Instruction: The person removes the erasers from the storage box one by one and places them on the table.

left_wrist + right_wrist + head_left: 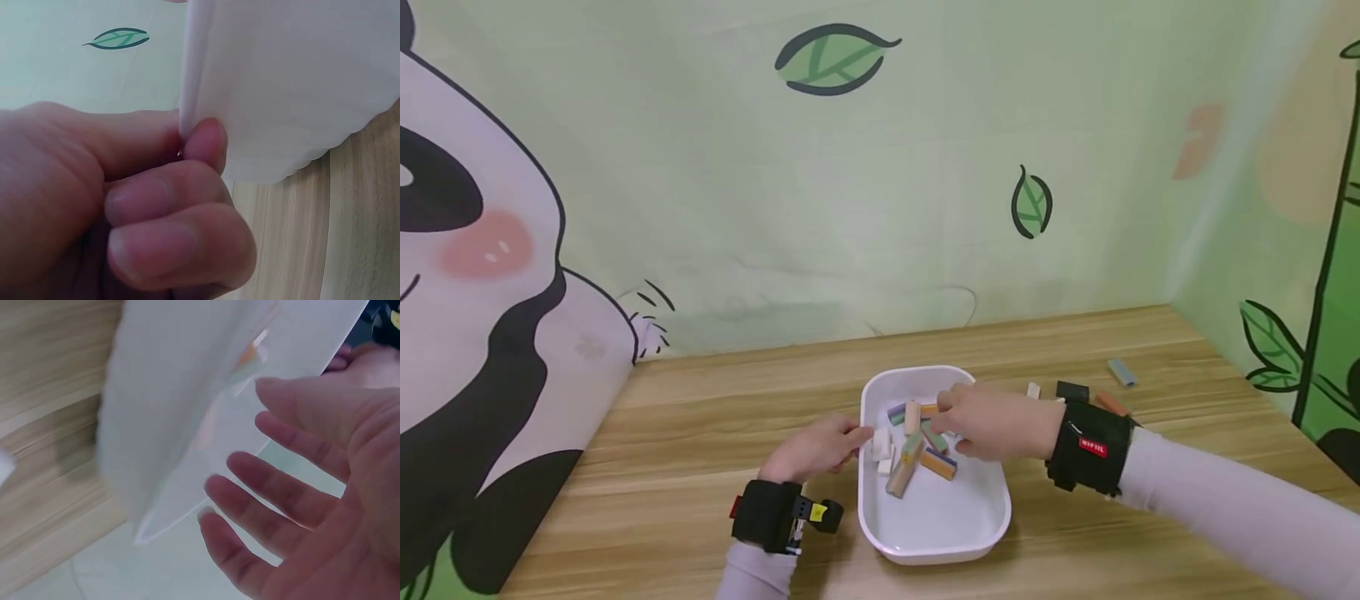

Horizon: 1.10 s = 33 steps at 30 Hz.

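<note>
A white rectangular basin [958,521] stands on the table with small blocks in its left and far part. Among them are white blocks [882,446], a beige block [912,417] and an orange-and-purple block [938,464]. My left hand [812,450] pinches the basin's left rim between thumb and index finger, its other fingers curled below, as the left wrist view shows. My right hand [1000,421] hovers over the basin's right rim. In the right wrist view its fingers [269,494] are spread and slightly bent, with nothing between them.
On the wooden table [700,500], right of the basin and beyond the right forearm, lie a black block [1072,390], a grey block [1122,372], an orange-brown block [1112,403] and a small white piece [1033,390]. A printed cloth backdrop [760,208] rises behind the table.
</note>
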Available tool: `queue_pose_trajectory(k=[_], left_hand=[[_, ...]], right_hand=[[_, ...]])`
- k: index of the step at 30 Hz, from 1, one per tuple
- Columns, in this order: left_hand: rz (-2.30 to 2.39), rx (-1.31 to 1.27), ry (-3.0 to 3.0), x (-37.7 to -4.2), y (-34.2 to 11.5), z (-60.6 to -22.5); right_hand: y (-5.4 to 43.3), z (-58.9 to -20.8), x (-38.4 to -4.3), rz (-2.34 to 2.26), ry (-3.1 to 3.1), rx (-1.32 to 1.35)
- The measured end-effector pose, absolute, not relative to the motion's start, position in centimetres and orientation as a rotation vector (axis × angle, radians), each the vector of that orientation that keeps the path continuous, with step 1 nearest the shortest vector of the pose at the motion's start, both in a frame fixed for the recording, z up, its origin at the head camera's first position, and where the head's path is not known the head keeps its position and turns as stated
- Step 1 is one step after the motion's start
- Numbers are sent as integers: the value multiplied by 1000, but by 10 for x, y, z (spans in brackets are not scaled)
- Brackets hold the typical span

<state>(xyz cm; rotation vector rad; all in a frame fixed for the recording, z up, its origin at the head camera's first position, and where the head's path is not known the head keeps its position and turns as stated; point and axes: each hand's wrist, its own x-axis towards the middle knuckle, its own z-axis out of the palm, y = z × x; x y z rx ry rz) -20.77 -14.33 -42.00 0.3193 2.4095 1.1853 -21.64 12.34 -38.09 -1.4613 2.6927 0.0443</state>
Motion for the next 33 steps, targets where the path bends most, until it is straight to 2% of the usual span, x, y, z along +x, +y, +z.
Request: queue_pose_trajectory(k=[12, 17, 20, 33], left_hand=[[1209, 353, 2386, -208, -144, -417], [1200, 358, 2399, -210, -144, -416], [1189, 356, 2406, -210, -144, -416], [1192, 319, 2390, -209, -144, -419]], right_hand=[[89, -386, -205, 67, 2566, -1413], [81, -390, -204, 49, 2600, -1234], [79, -395, -203, 58, 2603, -1149], [85, -406, -204, -22, 2544, -1086]])
